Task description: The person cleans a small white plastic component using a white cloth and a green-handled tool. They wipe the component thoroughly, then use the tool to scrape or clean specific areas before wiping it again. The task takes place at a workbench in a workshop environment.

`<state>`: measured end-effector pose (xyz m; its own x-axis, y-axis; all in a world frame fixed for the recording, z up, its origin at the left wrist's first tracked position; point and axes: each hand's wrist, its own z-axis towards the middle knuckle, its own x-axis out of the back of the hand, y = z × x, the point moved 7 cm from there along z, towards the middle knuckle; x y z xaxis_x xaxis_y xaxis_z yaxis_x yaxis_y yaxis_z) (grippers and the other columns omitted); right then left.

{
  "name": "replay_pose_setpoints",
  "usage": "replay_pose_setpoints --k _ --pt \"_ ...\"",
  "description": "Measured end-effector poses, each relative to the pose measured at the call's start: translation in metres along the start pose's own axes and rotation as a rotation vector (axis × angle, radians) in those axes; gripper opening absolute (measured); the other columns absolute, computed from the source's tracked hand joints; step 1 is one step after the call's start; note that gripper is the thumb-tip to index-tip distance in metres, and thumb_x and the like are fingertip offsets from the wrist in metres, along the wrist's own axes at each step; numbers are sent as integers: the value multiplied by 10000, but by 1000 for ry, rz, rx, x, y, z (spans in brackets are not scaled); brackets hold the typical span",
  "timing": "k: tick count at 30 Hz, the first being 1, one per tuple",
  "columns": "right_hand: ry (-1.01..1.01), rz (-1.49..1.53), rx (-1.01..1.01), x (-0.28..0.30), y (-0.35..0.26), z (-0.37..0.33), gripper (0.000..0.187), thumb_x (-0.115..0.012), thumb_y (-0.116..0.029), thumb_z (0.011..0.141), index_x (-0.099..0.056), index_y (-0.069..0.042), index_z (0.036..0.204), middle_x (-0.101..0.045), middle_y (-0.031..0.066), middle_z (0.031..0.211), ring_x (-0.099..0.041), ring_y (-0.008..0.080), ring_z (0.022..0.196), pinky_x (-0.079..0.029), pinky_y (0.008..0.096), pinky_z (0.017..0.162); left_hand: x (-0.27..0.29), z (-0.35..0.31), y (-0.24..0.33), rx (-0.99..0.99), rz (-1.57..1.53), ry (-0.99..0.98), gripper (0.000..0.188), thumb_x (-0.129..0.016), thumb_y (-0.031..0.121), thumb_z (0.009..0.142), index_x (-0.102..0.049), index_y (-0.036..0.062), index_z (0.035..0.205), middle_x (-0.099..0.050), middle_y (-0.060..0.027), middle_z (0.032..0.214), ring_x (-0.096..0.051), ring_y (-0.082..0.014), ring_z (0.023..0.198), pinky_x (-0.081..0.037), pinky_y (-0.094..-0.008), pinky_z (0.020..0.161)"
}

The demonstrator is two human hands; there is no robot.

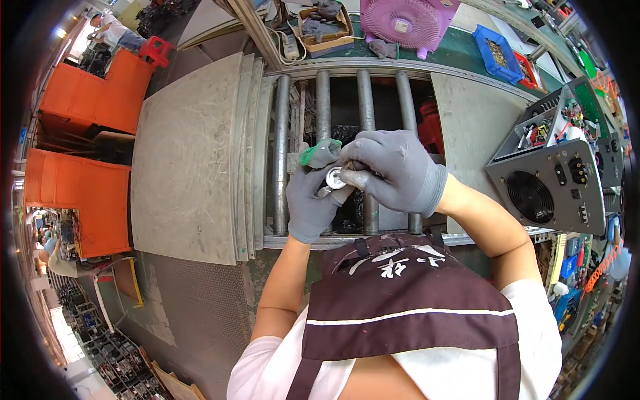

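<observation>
Both hands wear grey work gloves and meet above the metal rollers. My left hand [312, 205] is closed around a small, round, silvery-white ring-shaped part [335, 178], its open face turned up. A bunched piece of grey fabric with a green edge [321, 154] lies at the fingertips of that hand; whether it is a separate glove I cannot tell. My right hand [397, 168] reaches in from the right with its fingers pinched together, the thumb against the ring's edge. What sits between those fingertips is hidden.
Grey boards [187, 157] lie left of the rollers [323, 107]. On the right stands an opened grey equipment case [543, 190] with a fan and sockets. A purple fan [407, 23], a blue tray [497, 57] of small parts and a box [325, 30] are behind. Orange bins [80, 200] stand far left.
</observation>
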<state>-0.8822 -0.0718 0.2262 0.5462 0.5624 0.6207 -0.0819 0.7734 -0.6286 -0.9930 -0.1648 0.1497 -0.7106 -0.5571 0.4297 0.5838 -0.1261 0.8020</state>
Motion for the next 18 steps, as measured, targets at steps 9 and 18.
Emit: replay_pose_setpoints --k 9,18 --pt "-74 -117 100 -28 0 -2 190 -673 -150 759 -576 -69 902 -566 95 797 -592 309 724 -478 393 612 -1 3 9 -49 74 -49 420 -789 226 676 -659 48 1033 -624 -165 1092 -611 -343 1003 -422 -452 994" --pt "-84 -7 -2 -15 1 2 183 -656 -114 791 -568 -49 938 -578 116 761 -598 316 713 -472 390 610 -3 4 4 -105 179 -95 428 -786 246 657 -650 41 1007 -635 -163 1060 -599 -370 1002 -339 -482 1068"
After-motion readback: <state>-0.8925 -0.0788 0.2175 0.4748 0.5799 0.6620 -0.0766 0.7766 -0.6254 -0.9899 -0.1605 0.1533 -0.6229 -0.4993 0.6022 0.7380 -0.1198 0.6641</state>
